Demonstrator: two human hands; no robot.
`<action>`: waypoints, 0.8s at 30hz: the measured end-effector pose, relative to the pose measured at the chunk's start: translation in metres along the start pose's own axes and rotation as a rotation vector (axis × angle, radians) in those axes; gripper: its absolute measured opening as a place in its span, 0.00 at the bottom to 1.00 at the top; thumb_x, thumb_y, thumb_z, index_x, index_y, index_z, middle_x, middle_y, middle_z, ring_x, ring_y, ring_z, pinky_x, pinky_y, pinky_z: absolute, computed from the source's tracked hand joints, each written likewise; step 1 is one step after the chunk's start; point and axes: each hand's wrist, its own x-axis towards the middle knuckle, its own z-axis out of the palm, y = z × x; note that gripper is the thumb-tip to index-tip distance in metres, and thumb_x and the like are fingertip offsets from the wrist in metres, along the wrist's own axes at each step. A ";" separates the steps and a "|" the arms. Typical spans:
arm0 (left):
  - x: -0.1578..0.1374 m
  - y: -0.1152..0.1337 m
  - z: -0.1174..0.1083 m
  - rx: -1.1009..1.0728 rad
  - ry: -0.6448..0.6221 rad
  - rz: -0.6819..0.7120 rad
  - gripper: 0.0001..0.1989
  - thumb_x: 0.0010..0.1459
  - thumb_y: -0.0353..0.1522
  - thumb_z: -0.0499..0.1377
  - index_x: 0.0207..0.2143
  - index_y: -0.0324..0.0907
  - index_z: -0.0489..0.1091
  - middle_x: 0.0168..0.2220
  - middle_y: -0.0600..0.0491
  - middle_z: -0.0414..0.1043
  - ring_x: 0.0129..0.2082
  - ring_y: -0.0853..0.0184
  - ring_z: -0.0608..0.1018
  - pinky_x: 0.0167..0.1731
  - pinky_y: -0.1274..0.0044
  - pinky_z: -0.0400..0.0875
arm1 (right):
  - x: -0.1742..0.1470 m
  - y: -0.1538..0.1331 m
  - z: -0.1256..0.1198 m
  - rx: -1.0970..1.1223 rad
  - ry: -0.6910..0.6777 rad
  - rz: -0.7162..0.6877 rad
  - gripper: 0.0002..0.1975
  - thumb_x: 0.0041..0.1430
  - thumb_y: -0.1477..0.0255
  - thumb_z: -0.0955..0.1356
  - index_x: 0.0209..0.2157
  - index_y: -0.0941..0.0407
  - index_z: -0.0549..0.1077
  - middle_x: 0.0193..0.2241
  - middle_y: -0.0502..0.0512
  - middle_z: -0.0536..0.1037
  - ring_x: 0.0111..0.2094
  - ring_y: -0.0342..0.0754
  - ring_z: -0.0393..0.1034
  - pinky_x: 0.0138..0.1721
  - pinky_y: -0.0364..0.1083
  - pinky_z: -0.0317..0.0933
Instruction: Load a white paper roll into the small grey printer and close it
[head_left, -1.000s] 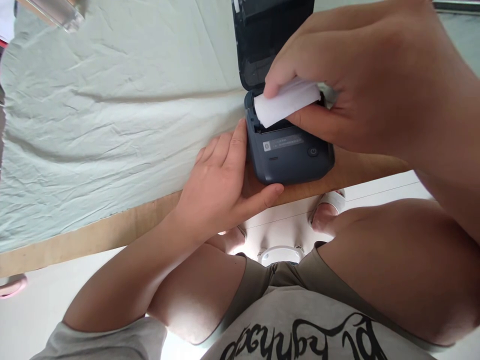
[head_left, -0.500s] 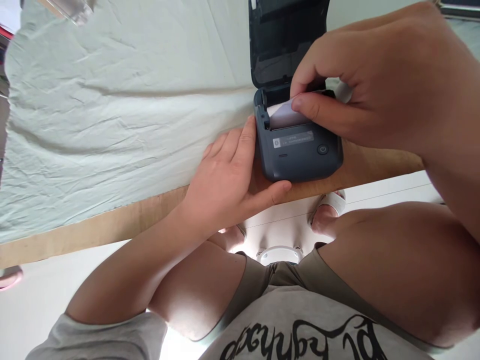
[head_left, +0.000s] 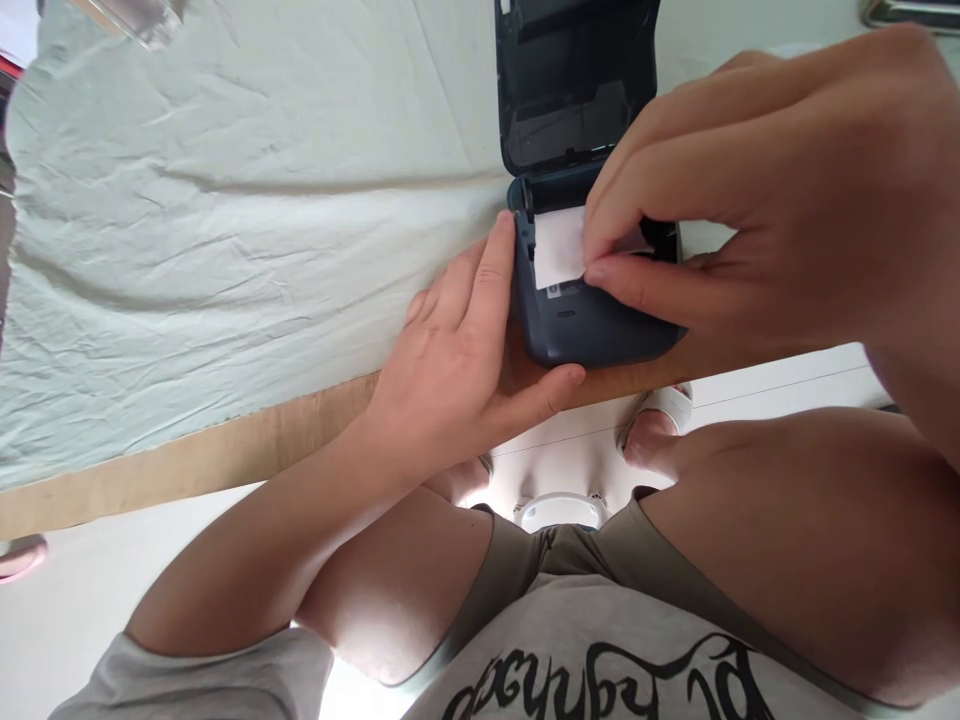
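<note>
A small dark blue portable printer (head_left: 600, 335) lies near the table's front edge, its black lid (head_left: 574, 90) tipped open away from me. White paper (head_left: 556, 245) comes out of the paper bay and lies over the front lip, covering part of the label there. My right hand (head_left: 750, 190) pinches the paper's edge between thumb and fingers and hides the printer's right side. Along the printer's left side rests my left hand (head_left: 457, 350), fingers stretched out and thumb spread along the front edge.
A pale green cloth (head_left: 262, 220) with creases covers most of the table, leaving a wooden edge (head_left: 300, 430) bare. At the upper left is a clear plastic item (head_left: 154, 25). A dark flat object (head_left: 911, 14) lies at the top right. My legs are below the table edge.
My right hand has moved towards me, drawing the paper out of the bay and over the front lip. My left hand stays at the printer's side.
</note>
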 end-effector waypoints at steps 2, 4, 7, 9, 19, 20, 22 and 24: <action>0.000 0.004 -0.002 -0.006 0.009 0.017 0.44 0.71 0.54 0.54 0.78 0.38 0.49 0.73 0.33 0.58 0.75 0.43 0.63 0.70 0.55 0.67 | -0.003 0.003 0.002 0.005 0.000 -0.029 0.23 0.70 0.60 0.55 0.35 0.56 0.76 0.41 0.39 0.77 0.40 0.28 0.64 0.42 0.43 0.57; 0.000 0.006 -0.004 -0.001 -0.019 0.029 0.36 0.72 0.48 0.55 0.76 0.46 0.55 0.73 0.36 0.57 0.73 0.44 0.66 0.68 0.53 0.68 | -0.005 0.006 0.003 0.006 0.018 -0.043 0.23 0.70 0.60 0.55 0.35 0.56 0.75 0.41 0.40 0.77 0.40 0.28 0.66 0.42 0.42 0.58; 0.000 0.004 -0.006 -0.017 -0.043 0.045 0.38 0.71 0.51 0.55 0.77 0.48 0.55 0.71 0.36 0.59 0.70 0.42 0.69 0.66 0.49 0.70 | -0.005 0.009 0.002 0.046 0.020 -0.068 0.25 0.71 0.56 0.56 0.36 0.56 0.76 0.41 0.41 0.77 0.39 0.27 0.66 0.42 0.41 0.59; 0.001 0.003 -0.006 -0.017 -0.062 0.029 0.39 0.71 0.53 0.54 0.77 0.48 0.54 0.71 0.36 0.59 0.69 0.42 0.70 0.66 0.50 0.70 | -0.005 0.008 0.001 0.080 0.009 -0.064 0.27 0.72 0.55 0.56 0.35 0.56 0.77 0.42 0.41 0.78 0.38 0.28 0.65 0.42 0.42 0.58; 0.001 0.004 -0.007 -0.014 -0.047 0.035 0.34 0.72 0.49 0.55 0.75 0.50 0.60 0.71 0.38 0.59 0.67 0.46 0.71 0.67 0.53 0.70 | 0.006 0.002 -0.004 0.033 0.002 0.240 0.29 0.67 0.55 0.53 0.46 0.56 0.78 0.45 0.46 0.74 0.47 0.35 0.64 0.54 0.46 0.58; 0.001 0.005 -0.007 -0.016 -0.042 0.040 0.32 0.72 0.48 0.55 0.74 0.50 0.62 0.71 0.38 0.59 0.68 0.46 0.71 0.67 0.53 0.70 | 0.008 0.002 -0.004 0.035 -0.005 0.282 0.31 0.66 0.54 0.53 0.50 0.56 0.77 0.47 0.47 0.74 0.51 0.38 0.64 0.57 0.46 0.58; 0.001 0.005 -0.007 -0.017 -0.042 0.043 0.30 0.72 0.47 0.55 0.72 0.50 0.64 0.71 0.38 0.59 0.68 0.47 0.71 0.67 0.53 0.70 | 0.010 0.003 -0.004 0.024 -0.010 0.341 0.36 0.64 0.51 0.52 0.58 0.57 0.74 0.51 0.47 0.73 0.59 0.45 0.64 0.65 0.48 0.55; 0.001 0.005 -0.007 -0.020 -0.052 0.040 0.29 0.71 0.46 0.55 0.71 0.50 0.65 0.71 0.39 0.59 0.69 0.47 0.71 0.66 0.53 0.70 | 0.012 0.003 -0.004 0.022 -0.021 0.382 0.41 0.62 0.48 0.52 0.64 0.58 0.69 0.57 0.46 0.71 0.65 0.51 0.61 0.71 0.50 0.52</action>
